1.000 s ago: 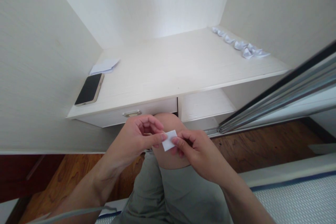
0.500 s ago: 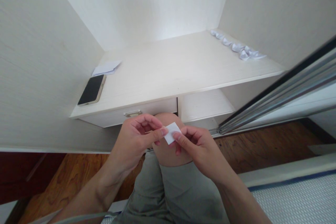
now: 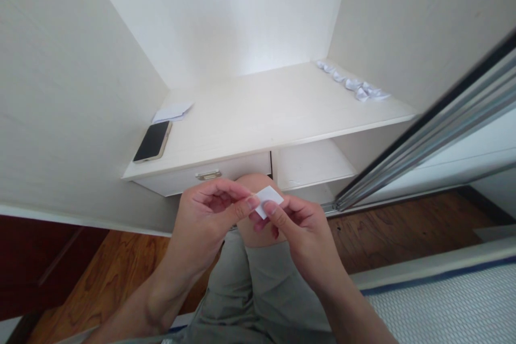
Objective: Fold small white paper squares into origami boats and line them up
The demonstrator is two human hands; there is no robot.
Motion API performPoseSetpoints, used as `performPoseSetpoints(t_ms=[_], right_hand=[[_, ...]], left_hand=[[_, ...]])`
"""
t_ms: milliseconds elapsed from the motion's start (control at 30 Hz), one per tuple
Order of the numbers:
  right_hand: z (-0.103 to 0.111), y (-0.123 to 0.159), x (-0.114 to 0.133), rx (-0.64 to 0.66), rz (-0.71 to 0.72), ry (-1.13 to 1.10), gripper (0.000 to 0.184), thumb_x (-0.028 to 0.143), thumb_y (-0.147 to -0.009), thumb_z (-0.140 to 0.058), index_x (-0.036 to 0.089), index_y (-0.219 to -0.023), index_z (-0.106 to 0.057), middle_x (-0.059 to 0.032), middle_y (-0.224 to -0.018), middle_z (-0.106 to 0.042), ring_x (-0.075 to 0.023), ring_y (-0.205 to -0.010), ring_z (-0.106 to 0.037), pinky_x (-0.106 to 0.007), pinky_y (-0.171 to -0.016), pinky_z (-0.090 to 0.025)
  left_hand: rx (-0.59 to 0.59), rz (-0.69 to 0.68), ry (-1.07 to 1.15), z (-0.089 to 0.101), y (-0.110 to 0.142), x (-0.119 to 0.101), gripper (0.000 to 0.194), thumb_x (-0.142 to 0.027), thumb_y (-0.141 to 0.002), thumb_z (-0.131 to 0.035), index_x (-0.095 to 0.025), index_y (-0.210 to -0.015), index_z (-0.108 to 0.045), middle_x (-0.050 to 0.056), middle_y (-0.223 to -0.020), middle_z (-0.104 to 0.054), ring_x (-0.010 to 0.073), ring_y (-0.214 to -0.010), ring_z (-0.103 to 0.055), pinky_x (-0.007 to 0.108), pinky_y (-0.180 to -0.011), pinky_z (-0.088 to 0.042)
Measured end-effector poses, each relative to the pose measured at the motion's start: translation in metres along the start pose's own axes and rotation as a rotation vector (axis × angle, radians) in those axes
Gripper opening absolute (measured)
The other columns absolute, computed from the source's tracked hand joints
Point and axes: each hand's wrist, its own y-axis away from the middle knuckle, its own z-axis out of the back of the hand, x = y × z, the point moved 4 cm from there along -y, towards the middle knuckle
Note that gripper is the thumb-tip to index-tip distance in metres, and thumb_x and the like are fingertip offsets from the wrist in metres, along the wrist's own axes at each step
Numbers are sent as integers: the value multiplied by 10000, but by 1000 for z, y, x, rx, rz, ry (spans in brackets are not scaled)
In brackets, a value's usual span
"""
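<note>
"What's nearest?"

"Left hand (image 3: 203,217) and right hand (image 3: 308,228), both pinching one small white paper square (image 3: 269,193) between them, above a bare leg (image 3: 262,237)."

"Beyond?"

"A drawer (image 3: 245,165), then the phone (image 3: 153,141) at the left of the white surface (image 3: 242,113), folded sheets (image 3: 173,111) just behind it."

"Farther right?"

"Folded paper pieces (image 3: 350,84), rowed near the side wall (image 3: 387,27)."

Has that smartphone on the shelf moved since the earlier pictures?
No. Judged against the white shelf, the smartphone lies where it did; only the camera's view shifted.
</note>
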Motion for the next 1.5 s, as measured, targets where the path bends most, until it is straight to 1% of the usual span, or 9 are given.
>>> performPoseSetpoints(t_ms=[167, 333, 567, 867, 967, 1133, 1267, 1333, 1500], right_hand=[[-2, 15, 13, -40, 103, 52, 253, 336, -883, -719, 189, -686, -779, -26, -671, -752, -139, -618, -612, -256, -611, -472], [-9, 30, 20, 26, 144, 3, 282, 410, -900, -724, 189, -742, -799, -33, -683, -766, -127, -578, -604, -244, -574, -476], [-16, 59, 33, 58, 233, -19, 256, 408, -892, -731, 201, -749, -780, -50, -718, -775, -175, -670, -694, -306, -671, -571], [-5, 60, 50, 124, 287, 150, 317, 402, -975, -607, 186, -779, -730, -28, -719, -730, -147, -630, -616, -279, -621, -493], [0, 50, 55, 110, 348, 346, 335, 333, -997, -555, 186, -718, -666, -28, -691, -700, -160, -658, -617, -291, -649, -470], [2, 16, 59, 240, 347, 662, 334, 265, -1017, -520, 186, -718, -647, -21, -683, -683, -169, -666, -604, -304, -652, -435], [4, -32, 57, 223, 339, 598, 136, 221, -946, -638, 191, -1041, -731, -27, -846, -761, -168, -729, -656, -291, -669, -475], [2, -58, 53, 266, 357, 515, 328, 185, -878, -707, 199, -1206, -703, -37, -935, -786, -170, -771, -688, -286, -687, -505], [1, -119, 40, 339, 370, 455, 125, 188, -873, -700, 194, -973, -774, -47, -889, -794, -177, -786, -696, -308, -740, -525]], left_hand=[[3, -69, -51, -1, 17, -10, 143, -273, -749, -891, -189, -767, -777, 6, -723, -751, 144, -650, -688, 251, -655, -567], [-37, -171, 5, -2, 38, -21, 130, -259, -755, -893, -188, -772, -785, -1, -723, -761, 130, -642, -693, 229, -659, -576], [1, -204, 63, -13, 68, -34, 122, -253, -785, -878, -194, -821, -777, -22, -684, -736, 103, -601, -677, 199, -613, -563], [173, -173, -63, -8, 64, -52, 254, -240, -777, -880, -192, -1008, -786, -12, -793, -763, 88, -717, -699, 170, -701, -550], [235, -128, -138, -10, 57, -55, 247, -221, -767, -872, -187, -995, -783, -34, -745, -725, 73, -678, -660, 151, -641, -513], [282, -6, -250, -5, 28, -45, 260, -229, -784, -837, -158, -1022, -761, -14, -715, -738, 91, -612, -655, 191, -617, -523], [119, -2, -74, 4, -10, -26, 326, -243, -731, -866, -133, -1005, -728, -3, -688, -725, 105, -576, -631, 206, -560, -531], [57, -12, 32, 7, -29, -15, 343, -251, -722, -878, -131, -1000, -716, 0, -681, -720, 113, -597, -640, 209, -567, -544], [-24, -2, 198, 13, -74, 7, 405, -277, -724, -899, -163, -1045, -680, -35, -678, -680, 119, -631, -657, 230, -611, -586]])
